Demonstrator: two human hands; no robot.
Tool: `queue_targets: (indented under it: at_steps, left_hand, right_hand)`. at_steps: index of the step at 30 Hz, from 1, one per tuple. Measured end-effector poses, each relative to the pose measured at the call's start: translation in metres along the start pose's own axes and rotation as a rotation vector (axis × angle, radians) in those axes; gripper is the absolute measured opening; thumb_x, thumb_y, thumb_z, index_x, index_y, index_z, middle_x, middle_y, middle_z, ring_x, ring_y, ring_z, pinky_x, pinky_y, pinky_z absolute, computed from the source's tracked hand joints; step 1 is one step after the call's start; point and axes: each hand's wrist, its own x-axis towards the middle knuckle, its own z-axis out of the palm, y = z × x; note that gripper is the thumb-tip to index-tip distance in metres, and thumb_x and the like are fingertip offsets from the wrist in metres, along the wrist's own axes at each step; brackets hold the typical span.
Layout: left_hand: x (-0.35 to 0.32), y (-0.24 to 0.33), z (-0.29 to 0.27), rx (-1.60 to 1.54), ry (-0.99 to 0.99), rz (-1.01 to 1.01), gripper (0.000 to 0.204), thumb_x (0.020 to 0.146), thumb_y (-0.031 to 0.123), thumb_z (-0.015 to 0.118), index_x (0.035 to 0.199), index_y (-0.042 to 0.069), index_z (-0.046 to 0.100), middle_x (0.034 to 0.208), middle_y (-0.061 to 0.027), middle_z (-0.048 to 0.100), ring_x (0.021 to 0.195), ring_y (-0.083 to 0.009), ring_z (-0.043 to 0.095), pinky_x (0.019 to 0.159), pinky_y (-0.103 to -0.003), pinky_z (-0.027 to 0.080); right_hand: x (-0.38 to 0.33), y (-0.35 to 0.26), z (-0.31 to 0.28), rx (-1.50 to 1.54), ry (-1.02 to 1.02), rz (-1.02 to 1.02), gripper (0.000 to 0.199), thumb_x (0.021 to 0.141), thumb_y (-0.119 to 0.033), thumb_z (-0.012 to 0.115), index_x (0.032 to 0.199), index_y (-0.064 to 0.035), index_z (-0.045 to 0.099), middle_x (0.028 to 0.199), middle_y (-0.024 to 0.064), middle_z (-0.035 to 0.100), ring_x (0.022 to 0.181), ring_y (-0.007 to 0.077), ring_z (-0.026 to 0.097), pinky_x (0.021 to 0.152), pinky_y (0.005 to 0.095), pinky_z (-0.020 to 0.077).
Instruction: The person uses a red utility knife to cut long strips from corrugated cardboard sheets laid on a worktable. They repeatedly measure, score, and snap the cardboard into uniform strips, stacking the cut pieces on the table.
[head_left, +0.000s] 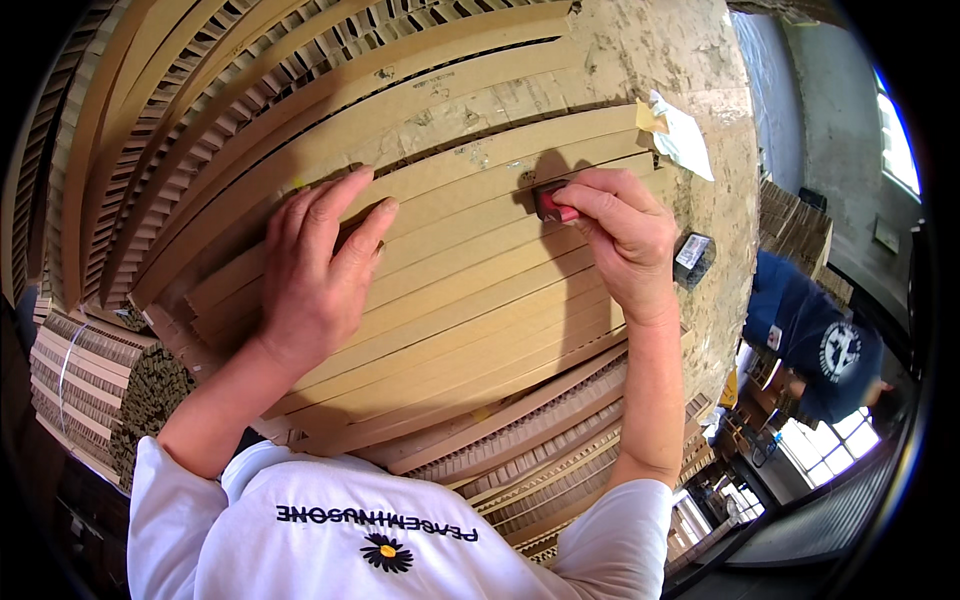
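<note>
Long tan cardboard strips [450,285] lie side by side in front of me. My left hand [325,265] rests over their left part, fingers spread and holding nothing. Farther right, my right hand [625,235] pinches a small red hand stamp [553,203] with a dark edge. The stamp is at the surface of an upper strip; whether it presses on it I cannot tell. Just right of my right wrist sits a small dark box [692,258] with a pale label, its contents hidden.
Honeycomb-edged cardboard strips [215,110] stand stacked at the far left, with more strips [530,450] close to my body. A torn white paper [683,140] lies on the worn tabletop [715,75]. Beyond the right edge, a person in dark blue [815,340] bends over.
</note>
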Motion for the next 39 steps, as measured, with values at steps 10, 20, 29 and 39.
queue_targets:
  at_steps: [10,20,29,39]
  left_hand:
    - [0.001,0.0,0.0,-0.034,-0.018,-0.009,0.05,0.084,0.009,0.073,0.132,0.002,0.065,0.148,-0.0186,0.052,0.129,-0.0371,0.052,0.108,-0.05,0.04]
    - [0.002,-0.003,-0.005,-0.062,-0.055,0.025,0.065,0.076,0.016,0.083,0.135,0.0,0.062,0.151,-0.0188,0.048,0.13,-0.0387,0.05,0.108,-0.052,0.04]
    - [0.004,-0.001,-0.005,-0.095,-0.059,-0.029,0.067,0.074,0.015,0.086,0.135,0.005,0.062,0.149,-0.012,0.05,0.13,-0.0348,0.049,0.109,-0.048,0.039]
    - [0.012,-0.014,-0.003,0.04,0.024,0.018,0.08,0.078,0.026,0.086,0.145,0.002,0.048,0.148,-0.0131,0.048,0.129,-0.0366,0.049,0.108,-0.051,0.04]
  right_hand:
    - [0.002,-0.003,0.005,-0.153,0.003,-0.022,0.021,0.072,-0.005,0.083,0.092,-0.011,0.076,0.093,0.0021,0.071,0.08,0.0228,0.068,0.065,0.0322,0.0555]
    - [0.005,-0.001,0.006,-0.177,0.037,-0.058,0.019,0.074,-0.003,0.078,0.09,-0.0136,0.074,0.09,0.0014,0.07,0.078,0.0232,0.069,0.063,0.035,0.0545]
    - [0.003,-0.007,0.005,-0.169,0.024,-0.029,0.018,0.076,-0.002,0.078,0.09,-0.0123,0.074,0.091,0.0016,0.069,0.078,0.0247,0.067,0.065,0.0338,0.0533]
    - [-0.048,-0.014,0.04,1.016,0.857,0.633,0.015,0.096,-0.004,0.072,0.11,-0.0005,0.071,0.095,0.0048,0.071,0.076,0.0123,0.065,0.071,0.0258,0.0534]
